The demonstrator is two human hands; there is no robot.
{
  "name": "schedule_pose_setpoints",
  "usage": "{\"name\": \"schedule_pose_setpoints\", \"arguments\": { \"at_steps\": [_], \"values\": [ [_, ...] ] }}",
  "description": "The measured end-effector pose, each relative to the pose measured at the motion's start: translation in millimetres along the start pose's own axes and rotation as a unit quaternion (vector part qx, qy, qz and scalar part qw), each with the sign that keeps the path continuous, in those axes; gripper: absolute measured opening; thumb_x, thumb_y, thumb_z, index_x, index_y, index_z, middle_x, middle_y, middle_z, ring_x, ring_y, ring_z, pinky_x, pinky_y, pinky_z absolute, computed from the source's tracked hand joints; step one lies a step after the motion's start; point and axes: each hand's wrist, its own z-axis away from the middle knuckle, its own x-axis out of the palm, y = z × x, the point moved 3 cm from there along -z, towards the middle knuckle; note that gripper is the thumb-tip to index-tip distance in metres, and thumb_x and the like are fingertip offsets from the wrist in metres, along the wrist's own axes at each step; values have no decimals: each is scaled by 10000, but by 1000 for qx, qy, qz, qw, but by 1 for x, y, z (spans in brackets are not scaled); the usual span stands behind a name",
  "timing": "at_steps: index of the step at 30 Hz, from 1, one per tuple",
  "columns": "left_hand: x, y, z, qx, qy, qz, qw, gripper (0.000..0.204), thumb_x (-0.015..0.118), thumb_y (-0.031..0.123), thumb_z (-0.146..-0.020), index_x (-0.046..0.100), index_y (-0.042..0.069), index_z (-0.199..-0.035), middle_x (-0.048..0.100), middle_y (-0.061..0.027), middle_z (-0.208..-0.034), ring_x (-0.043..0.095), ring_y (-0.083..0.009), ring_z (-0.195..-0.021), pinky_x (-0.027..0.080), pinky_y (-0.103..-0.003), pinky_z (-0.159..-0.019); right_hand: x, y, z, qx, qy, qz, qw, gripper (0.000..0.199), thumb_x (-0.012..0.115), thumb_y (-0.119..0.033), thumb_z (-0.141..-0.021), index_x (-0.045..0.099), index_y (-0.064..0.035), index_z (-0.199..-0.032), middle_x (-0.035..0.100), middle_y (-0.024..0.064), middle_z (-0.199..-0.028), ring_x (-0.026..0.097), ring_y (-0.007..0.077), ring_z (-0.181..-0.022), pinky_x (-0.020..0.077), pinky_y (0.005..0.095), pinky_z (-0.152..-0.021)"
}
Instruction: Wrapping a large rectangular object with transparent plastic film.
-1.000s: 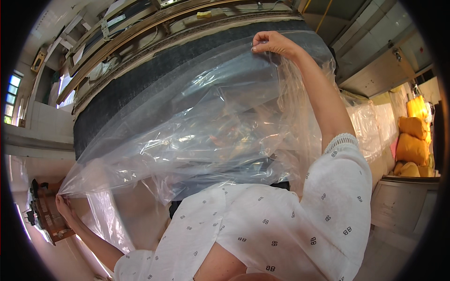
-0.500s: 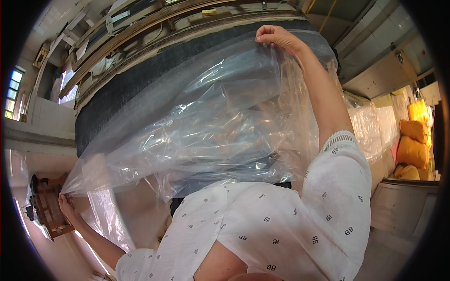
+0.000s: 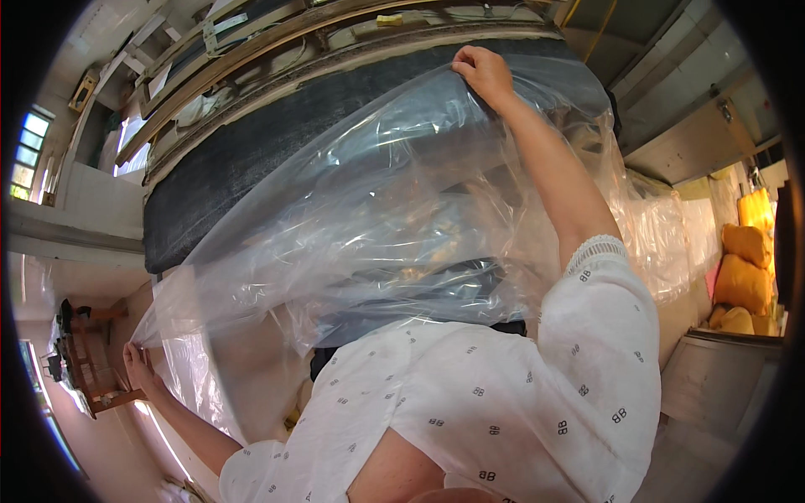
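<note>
A large clear plastic sheet (image 3: 335, 214), wrinkled and shiny, stretches between my two hands over a dark table surface (image 3: 218, 180). My right hand (image 3: 486, 77) reaches to the far side, thumb and fingers pinched on the sheet's far edge. Low on the left, beyond the table's end, my left hand (image 3: 142, 370) grips the sheet's left corner with its fingers closed. From one hand to the other the edge runs in a slanting line. Loose folds hang down toward my body at the near side.
Long wooden rails (image 3: 251, 60) run behind the table, with a small yellow block (image 3: 389, 19) on them. More clear plastic (image 3: 658, 235) lies on the right, near stacked yellow bundles (image 3: 745, 281). A brown wooden stand (image 3: 96, 360) is at the left.
The sheet's edge between my hands looks straighter, and more of the dark surface shows beyond it. Both hands have shifted slightly, keeping their hold. The whole view has moved a little.
</note>
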Motion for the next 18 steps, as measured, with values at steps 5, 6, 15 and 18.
{"name": "schedule_pose_setpoints", "arguments": {
  "at_steps": [5,6,15,18],
  "values": [
    [48,24,-60,77,-16,196,977,234,527,220,-886,572,41,-1029,563,-58,-949,535,-162,-874,475,-300,-782,-67,-1,-70,-150,171,-125,966,104,625,-198,-761,630,-101,-797,596,52,-809,559,208,-796,435,335,-752],
    [92,42,-62,56,45,207,976,238,519,217,-884,574,38,-1031,568,-67,-950,545,-182,-889,476,-306,-780,-86,-2,-81,-78,189,-224,953,119,590,-189,-798,614,-80,-840,597,68,-800,562,205,-758,441,317,-724],
    [352,29,-92,313,80,-198,925,243,506,201,-871,581,-11,-965,599,-74,-880,557,-178,-803,438,-268,-742,-49,157,-60,126,148,-142,971,126,591,-151,-793,601,-51,-870,624,32,-774,559,127,-699,445,271,-675],
    [374,38,-106,231,3,-56,971,185,550,173,-863,589,17,-955,600,-36,-835,526,-114,-695,426,-226,-626,-51,163,-75,71,174,-151,971,150,607,-169,-784,621,-44,-866,621,41,-783,557,134,-716,442,274,-691]
  ]
}}
